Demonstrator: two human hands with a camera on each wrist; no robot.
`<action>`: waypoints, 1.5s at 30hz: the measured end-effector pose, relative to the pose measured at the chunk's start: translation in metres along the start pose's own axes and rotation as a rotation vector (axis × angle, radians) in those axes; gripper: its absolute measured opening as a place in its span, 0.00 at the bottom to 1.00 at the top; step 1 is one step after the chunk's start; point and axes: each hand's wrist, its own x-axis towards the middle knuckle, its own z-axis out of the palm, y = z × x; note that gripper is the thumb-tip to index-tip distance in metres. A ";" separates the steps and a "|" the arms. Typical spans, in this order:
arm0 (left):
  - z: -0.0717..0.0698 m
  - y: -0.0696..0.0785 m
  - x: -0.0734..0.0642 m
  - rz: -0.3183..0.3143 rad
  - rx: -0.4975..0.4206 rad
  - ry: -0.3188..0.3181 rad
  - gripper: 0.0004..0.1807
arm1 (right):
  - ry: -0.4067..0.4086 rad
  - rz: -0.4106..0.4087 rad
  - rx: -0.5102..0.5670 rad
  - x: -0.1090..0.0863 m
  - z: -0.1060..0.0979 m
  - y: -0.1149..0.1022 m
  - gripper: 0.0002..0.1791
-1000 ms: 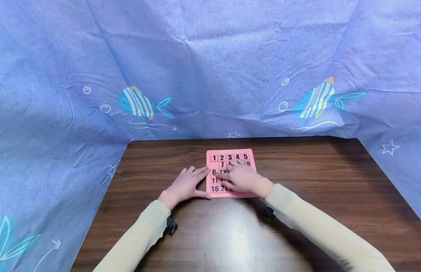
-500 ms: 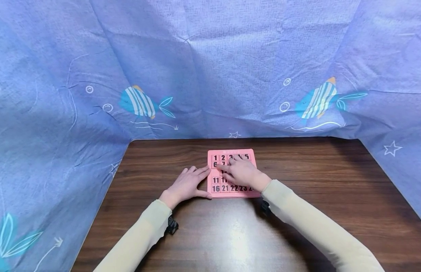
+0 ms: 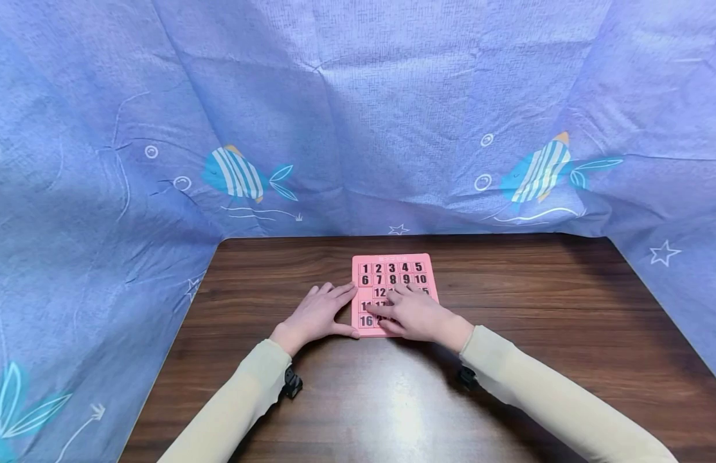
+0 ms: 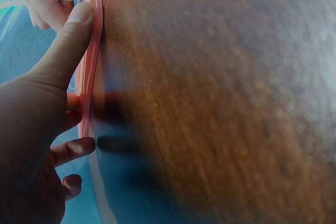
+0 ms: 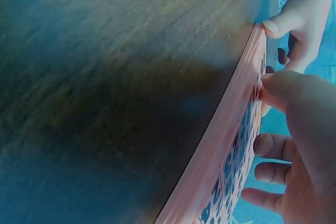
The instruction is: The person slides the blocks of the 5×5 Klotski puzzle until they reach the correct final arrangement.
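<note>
A pink number slide puzzle (image 3: 385, 280) lies flat on the brown wooden table (image 3: 531, 302). Its bare slot is at the left end of the third row, between tiles 6 and 11. My left hand (image 3: 314, 315) rests at the puzzle's left side, fingers extended along the edge and thumb at the near left corner. With its index finger, my right hand (image 3: 418, 314) touches tile 11; the other fingers spread over the tiles and hide several of them. In the left wrist view the thumb lies against the puzzle's rim (image 4: 92, 51). The right wrist view shows the puzzle (image 5: 223, 142) edge-on beside the fingers.
A blue cloth (image 3: 358, 128) with fish and star prints hangs behind the table and along its sides. Black wrist cameras show under both cuffs, the left camera (image 3: 292, 382) close to the tabletop.
Tile 6 has slid away from me from the third row to the second, so the gap is now below it. My right index finger has since come back toward me, onto tile 11.
</note>
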 end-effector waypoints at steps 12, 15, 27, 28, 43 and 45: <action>-0.001 0.002 0.000 -0.011 -0.008 -0.018 0.54 | -0.037 0.115 -0.006 0.012 0.004 0.012 0.23; -0.001 0.002 -0.001 -0.009 -0.008 -0.010 0.54 | -0.010 0.071 0.007 0.007 0.002 0.005 0.22; -0.002 0.002 -0.001 -0.008 -0.018 -0.003 0.54 | 0.049 -0.059 -0.032 -0.013 0.001 -0.013 0.22; -0.002 0.002 -0.001 -0.007 -0.022 -0.005 0.54 | 0.052 -0.047 -0.028 -0.012 0.002 -0.011 0.22; -0.001 0.003 0.000 -0.016 -0.023 -0.018 0.54 | 0.059 0.039 0.042 -0.029 -0.004 0.003 0.21; -0.001 0.003 0.001 -0.017 -0.021 -0.021 0.55 | 0.079 0.036 0.038 -0.039 -0.007 0.006 0.21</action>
